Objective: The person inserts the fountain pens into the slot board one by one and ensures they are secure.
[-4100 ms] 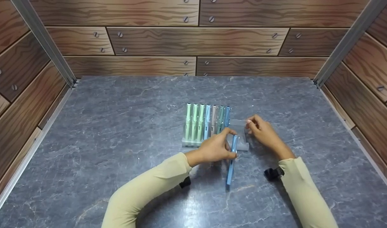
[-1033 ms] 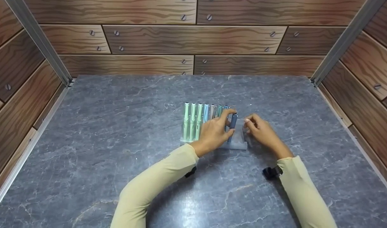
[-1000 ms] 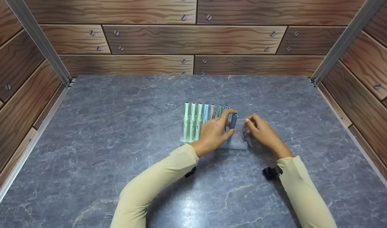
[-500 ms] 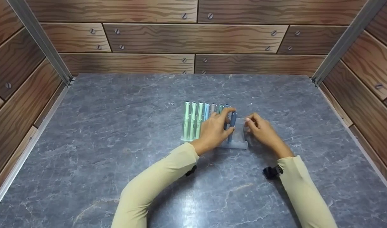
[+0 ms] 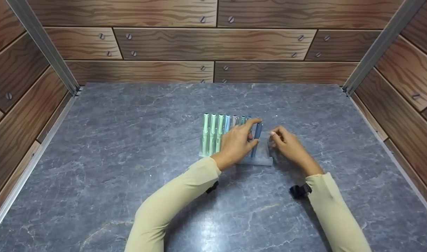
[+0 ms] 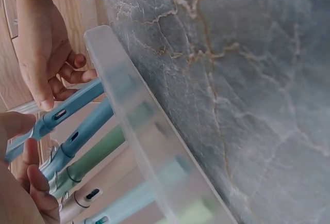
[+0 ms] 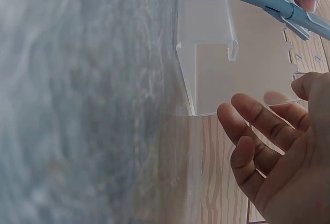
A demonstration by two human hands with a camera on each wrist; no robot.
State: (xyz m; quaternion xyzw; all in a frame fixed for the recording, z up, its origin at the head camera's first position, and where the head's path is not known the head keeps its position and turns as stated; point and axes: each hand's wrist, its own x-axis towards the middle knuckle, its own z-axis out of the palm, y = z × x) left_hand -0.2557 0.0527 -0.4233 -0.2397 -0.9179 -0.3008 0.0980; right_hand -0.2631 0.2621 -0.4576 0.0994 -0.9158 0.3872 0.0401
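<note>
Near the right end of a clear pen stand (image 5: 264, 161), my left hand (image 5: 234, 142) pinches a blue pen (image 5: 258, 130) between thumb and fingers. The pen leans in line with the others, and in the left wrist view its lower end (image 6: 85, 96) reaches the stand's frosted front ledge (image 6: 116, 74). My right hand (image 5: 289, 145) pinches the stand's right edge; in the right wrist view the thumb (image 7: 304, 83) is on one side and a fingertip shows through the clear sheet (image 7: 247, 74). Three light green pens (image 5: 213, 133) fill the left end.
Between the green pens and the held one stand a light blue pen (image 5: 228, 120), a pinkish-grey pen (image 6: 77, 203), a darker green pen (image 6: 98, 154) and another blue pen (image 6: 85, 131). A grey marbled table (image 5: 112, 157) lies beneath, with wood-patterned walls (image 5: 213, 43) around it.
Four seconds ago my left hand held the blue pen in front of the stand; it then moved back into the row. Lately the pen shifted slightly farther back. My right hand stayed at the edge.
</note>
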